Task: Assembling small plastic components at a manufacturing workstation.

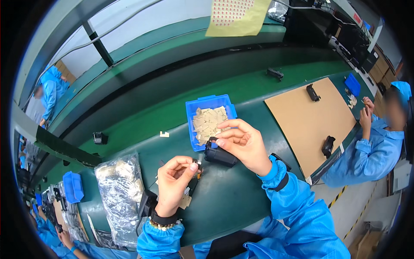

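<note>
My left hand [174, 179] is closed in a pinch, fingertips and thumb pressed on something small and dark that I cannot make out. To its right, my right hand [241, 144] grips the upper edge of a black plastic housing [221, 157] between thumb and fingers. Just beyond the housing stands a blue bin [190, 125] filled with small beige pieces [209, 123]. Some loose beige pieces [185, 201] lie under and beside my left hand, next to a dark tool-like object [194, 183] partly hidden by it.
A clear bag [120, 194] of parts lies at left, near another blue bin [73, 187]. Black parts [100, 138] sit on the green bench. On the right is a brown board [297, 116] with black housings [328, 146], where a co-worker [373, 146] sits.
</note>
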Demonstrator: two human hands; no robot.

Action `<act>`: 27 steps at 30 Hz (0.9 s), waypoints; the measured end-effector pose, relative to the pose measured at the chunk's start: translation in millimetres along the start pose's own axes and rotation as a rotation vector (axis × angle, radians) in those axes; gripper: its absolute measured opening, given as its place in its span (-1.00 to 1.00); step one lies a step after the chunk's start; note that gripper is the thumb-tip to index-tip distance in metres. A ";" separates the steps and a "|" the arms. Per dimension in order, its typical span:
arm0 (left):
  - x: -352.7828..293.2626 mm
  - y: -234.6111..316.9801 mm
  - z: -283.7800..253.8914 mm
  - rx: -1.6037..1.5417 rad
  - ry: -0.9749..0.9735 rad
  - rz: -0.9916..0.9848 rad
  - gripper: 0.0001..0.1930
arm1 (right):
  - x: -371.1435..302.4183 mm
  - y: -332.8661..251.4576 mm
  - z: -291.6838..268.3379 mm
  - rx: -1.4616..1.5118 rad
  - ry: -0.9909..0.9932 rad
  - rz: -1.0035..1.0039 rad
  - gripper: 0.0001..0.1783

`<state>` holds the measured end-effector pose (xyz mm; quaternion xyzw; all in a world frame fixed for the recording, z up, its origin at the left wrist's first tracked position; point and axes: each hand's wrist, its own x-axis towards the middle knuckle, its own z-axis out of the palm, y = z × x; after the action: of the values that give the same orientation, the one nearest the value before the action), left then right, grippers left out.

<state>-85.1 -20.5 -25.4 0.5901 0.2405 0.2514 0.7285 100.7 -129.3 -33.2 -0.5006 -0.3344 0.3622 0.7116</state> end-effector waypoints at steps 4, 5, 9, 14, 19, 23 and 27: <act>7.2 -19.4 -6.8 0.416 -0.069 0.286 -0.93 | 0.9 1.4 -2.3 -0.078 -0.048 -0.071 -0.67; 5.2 -19.9 -2.3 0.418 -0.073 0.278 -0.93 | 0.8 1.7 -2.7 -0.098 -0.057 -0.089 -0.69; -2.0 -18.7 12.9 0.125 0.031 -0.003 -0.92 | 0.3 6.3 0.2 -0.106 -0.033 -0.100 -0.73; -5.0 -8.5 13.1 0.063 -0.016 -0.068 -0.88 | 1.2 8.8 -1.8 -0.153 0.009 -0.104 -0.77; -8.2 -6.5 11.7 0.096 -0.177 -0.047 -0.93 | -1.4 5.3 3.7 -0.160 -0.018 -0.108 -0.78; -4.8 -12.6 12.6 0.118 -0.147 -0.066 -0.91 | -5.7 0.8 6.8 -0.174 -0.065 -0.055 -0.77; -1.7 -16.0 8.1 0.182 -0.142 -0.102 -0.88 | -6.4 -0.1 6.5 -0.208 -0.069 -0.050 -0.78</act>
<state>-79.8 -30.4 -39.5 0.6571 0.2399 0.1490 0.6989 92.0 -131.7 -32.0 -0.5503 -0.4068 0.3248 0.6528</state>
